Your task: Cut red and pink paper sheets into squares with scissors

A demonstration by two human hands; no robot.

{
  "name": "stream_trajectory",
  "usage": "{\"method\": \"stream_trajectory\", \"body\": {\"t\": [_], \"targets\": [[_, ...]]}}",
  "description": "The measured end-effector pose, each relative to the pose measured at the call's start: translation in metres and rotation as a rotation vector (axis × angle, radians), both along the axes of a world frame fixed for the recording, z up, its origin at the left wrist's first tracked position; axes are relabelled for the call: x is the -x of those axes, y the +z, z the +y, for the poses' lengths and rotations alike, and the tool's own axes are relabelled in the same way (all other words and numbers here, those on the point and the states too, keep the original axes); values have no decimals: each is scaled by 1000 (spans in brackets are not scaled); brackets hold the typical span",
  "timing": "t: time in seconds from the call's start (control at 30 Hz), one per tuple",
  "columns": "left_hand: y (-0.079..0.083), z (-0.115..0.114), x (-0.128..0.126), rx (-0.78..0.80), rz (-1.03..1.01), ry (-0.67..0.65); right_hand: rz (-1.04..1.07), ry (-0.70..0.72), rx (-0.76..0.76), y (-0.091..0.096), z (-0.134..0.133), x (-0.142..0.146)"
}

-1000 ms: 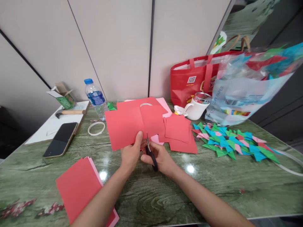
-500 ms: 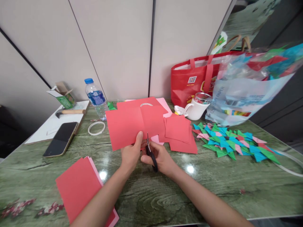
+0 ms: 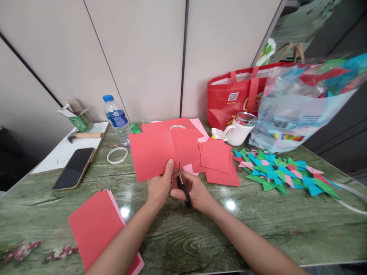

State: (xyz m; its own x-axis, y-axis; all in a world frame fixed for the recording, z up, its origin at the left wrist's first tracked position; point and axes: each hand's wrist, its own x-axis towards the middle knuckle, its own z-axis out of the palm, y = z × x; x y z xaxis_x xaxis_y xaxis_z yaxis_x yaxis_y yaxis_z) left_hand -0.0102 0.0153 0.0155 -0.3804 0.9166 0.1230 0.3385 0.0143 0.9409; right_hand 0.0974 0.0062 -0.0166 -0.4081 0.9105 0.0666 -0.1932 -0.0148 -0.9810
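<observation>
Red sheet [image 3: 151, 152]: just beyond the fingers, long axis left to right, left hand nearer
Left hand [image 3: 159, 186]: thumb and fingers pinching the sheet's lower edge
Scissors [image 3: 187, 196]: blades pointing away, beside that edge
Right hand [image 3: 198, 193]: fingers curled round the handles
Counter [image 3: 258, 233]: glossy green, beneath both
Wall [image 3: 143, 57]: panelled, behind

We see matt red paper [image 3: 151, 154], scissors [image 3: 187, 196] with metal blades and black plastic handle, glossy marbled tabletop [image 3: 289, 225], clear plastic bottle [image 3: 117, 119] by its far edge, crinkly plastic bag [image 3: 289, 114] near its far right corner
</observation>
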Motion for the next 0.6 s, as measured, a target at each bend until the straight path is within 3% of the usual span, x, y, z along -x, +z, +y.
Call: {"method": "stream_trajectory", "body": {"t": [0.6], "targets": [[-4, 1, 1, -31, -25, 10, -4, 0, 7, 3, -2, 0]]}}
